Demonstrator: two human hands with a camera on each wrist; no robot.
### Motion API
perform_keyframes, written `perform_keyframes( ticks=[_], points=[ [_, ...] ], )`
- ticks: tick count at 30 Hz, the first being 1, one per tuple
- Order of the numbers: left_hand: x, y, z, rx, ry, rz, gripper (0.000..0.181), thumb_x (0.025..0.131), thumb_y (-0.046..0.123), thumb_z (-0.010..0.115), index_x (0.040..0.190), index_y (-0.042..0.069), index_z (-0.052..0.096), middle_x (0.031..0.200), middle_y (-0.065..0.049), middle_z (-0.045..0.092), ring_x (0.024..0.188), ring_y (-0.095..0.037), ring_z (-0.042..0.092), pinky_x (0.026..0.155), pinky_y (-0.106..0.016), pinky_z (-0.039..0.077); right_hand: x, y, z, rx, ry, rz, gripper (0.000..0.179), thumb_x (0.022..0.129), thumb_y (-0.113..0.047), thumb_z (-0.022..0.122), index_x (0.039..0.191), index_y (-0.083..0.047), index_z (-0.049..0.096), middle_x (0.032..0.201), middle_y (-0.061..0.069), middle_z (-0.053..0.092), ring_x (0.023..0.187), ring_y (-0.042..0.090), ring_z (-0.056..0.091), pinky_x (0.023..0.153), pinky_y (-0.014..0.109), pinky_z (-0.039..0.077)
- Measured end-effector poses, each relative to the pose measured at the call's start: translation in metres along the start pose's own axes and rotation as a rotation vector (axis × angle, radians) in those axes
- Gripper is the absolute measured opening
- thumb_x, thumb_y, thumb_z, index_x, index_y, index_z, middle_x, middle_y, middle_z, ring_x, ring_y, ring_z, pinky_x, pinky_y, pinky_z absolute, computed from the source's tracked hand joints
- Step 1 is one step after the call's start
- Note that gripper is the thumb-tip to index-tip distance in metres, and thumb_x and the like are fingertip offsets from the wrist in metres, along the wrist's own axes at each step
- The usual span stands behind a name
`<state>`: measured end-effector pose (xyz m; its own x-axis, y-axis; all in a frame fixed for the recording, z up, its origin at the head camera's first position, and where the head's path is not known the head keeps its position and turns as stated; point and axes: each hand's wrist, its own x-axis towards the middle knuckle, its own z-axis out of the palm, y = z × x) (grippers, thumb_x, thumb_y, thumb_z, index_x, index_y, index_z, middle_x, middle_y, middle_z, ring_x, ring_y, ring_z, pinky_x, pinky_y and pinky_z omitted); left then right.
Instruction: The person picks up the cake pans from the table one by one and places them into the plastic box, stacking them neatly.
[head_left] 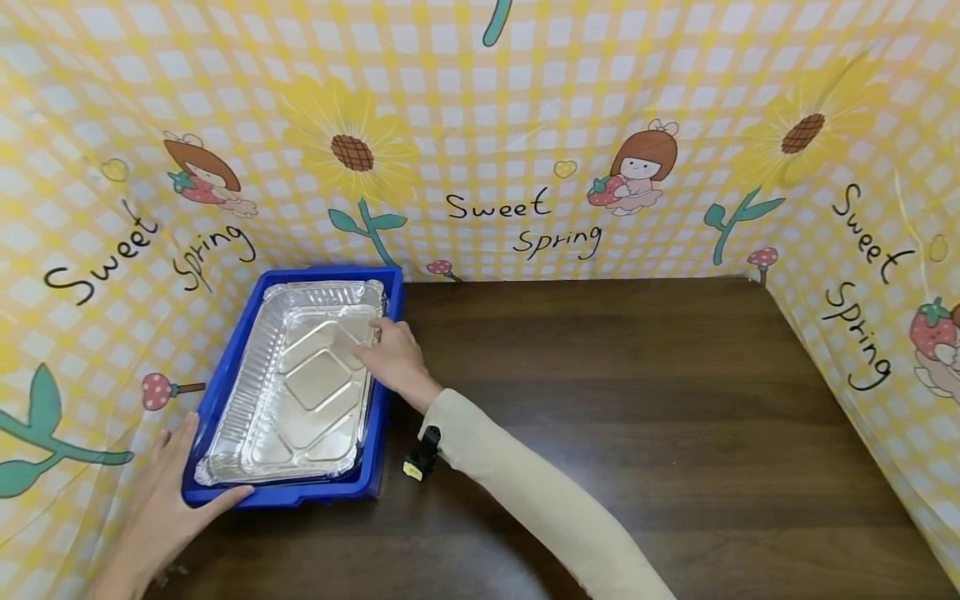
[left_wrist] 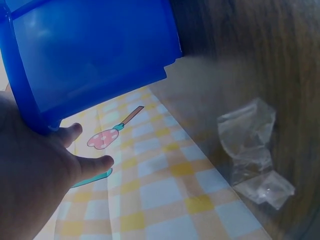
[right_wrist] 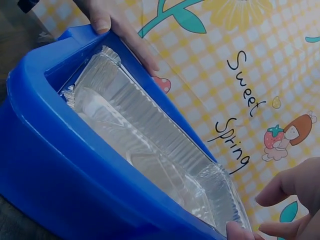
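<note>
A rectangular aluminium foil tray [head_left: 322, 379] with a diamond pattern pressed into its base sits inside a blue plastic bin [head_left: 300, 497] on the left of the table. My left hand [head_left: 168, 487] holds the bin's near left corner, thumb along the front rim and fingers at the outer left side. Two of its fingertips stick out past the bin wall in the left wrist view. Over the right rim reaches my right hand [head_left: 393, 358], with its fingertips at the foil tray's right edge. Those fingers [right_wrist: 275, 192] are spread loosely in the right wrist view.
Yellow checked cloth [head_left: 495, 125] hangs behind and on both sides of the brown wooden table [head_left: 637, 400], close against the bin's left side. A crumpled piece of clear plastic [left_wrist: 252, 145] lies near the cloth's lower edge. A black camera [head_left: 423, 454] hangs at the right wrist.
</note>
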<state>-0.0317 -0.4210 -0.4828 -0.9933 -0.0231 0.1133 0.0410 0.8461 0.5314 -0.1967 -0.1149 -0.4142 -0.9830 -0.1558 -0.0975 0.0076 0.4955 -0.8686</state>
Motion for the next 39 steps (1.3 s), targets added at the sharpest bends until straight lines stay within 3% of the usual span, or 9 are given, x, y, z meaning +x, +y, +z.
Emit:
perform_keyframes(
  ticks=[5,9,15,22,32,39],
  points=[
    [0.003,0.0,0.0,0.012,-0.008,0.003,0.125,0.085,0.039,0.088,0.172,0.016,0.0,0.176,-0.023,0.005,0.158,-0.053,-0.006,0.119,-0.076,-0.005,0.002,0.009,-0.006,0.031,0.016,-0.038,0.05,0.093,-0.019,0.073,0.141,-0.008,0.068,0.116,0.009,0.065,0.093,0.016,0.057,0.083,0.027,0.049],
    [0.005,0.001,-0.001,0.022,-0.021,0.007,0.124,0.086,0.04,0.087,0.172,0.016,0.0,0.176,-0.023,0.005,0.158,-0.053,-0.007,0.12,-0.075,-0.007,0.003,0.017,-0.011,0.059,0.022,-0.051,0.048,0.094,-0.021,0.073,0.139,-0.006,0.068,0.12,0.011,0.067,0.101,0.018,0.064,0.086,0.027,0.051],
    [0.004,0.002,-0.008,0.086,-0.051,-0.016,0.124,0.089,0.047,0.083,0.171,0.016,-0.005,0.173,-0.031,0.003,0.158,-0.052,-0.01,0.115,-0.076,-0.018,-0.002,0.018,-0.022,0.127,0.001,-0.07,0.046,0.096,-0.015,0.068,0.141,-0.004,0.065,0.126,0.012,0.066,0.107,0.02,0.068,0.091,0.027,0.054],
    [0.006,0.006,-0.015,0.186,-0.048,-0.008,0.126,0.086,0.053,0.083,0.171,0.011,-0.001,0.164,-0.042,0.017,0.153,-0.06,0.003,0.114,-0.079,-0.016,-0.007,0.02,-0.035,0.153,-0.038,-0.127,0.047,0.098,-0.013,0.066,0.143,-0.004,0.062,0.131,0.015,0.064,0.109,0.021,0.067,0.091,0.028,0.055],
    [0.012,0.015,-0.022,0.214,-0.064,-0.013,0.114,0.094,0.053,0.074,0.171,0.012,0.0,0.165,-0.041,0.014,0.153,-0.062,0.001,0.113,-0.077,-0.02,-0.016,0.034,-0.05,0.122,-0.055,-0.192,0.048,0.097,-0.015,0.066,0.144,-0.005,0.062,0.134,0.014,0.063,0.113,0.023,0.066,0.095,0.032,0.054],
    [0.016,0.03,-0.02,0.215,-0.037,0.058,0.111,0.093,0.051,0.076,0.172,0.013,0.008,0.17,-0.035,0.014,0.159,-0.052,-0.001,0.116,-0.075,-0.018,-0.023,0.044,-0.064,0.094,-0.07,-0.205,0.051,0.099,-0.018,0.066,0.149,-0.008,0.058,0.139,0.012,0.06,0.121,0.026,0.064,0.098,0.04,0.053]
  ],
)
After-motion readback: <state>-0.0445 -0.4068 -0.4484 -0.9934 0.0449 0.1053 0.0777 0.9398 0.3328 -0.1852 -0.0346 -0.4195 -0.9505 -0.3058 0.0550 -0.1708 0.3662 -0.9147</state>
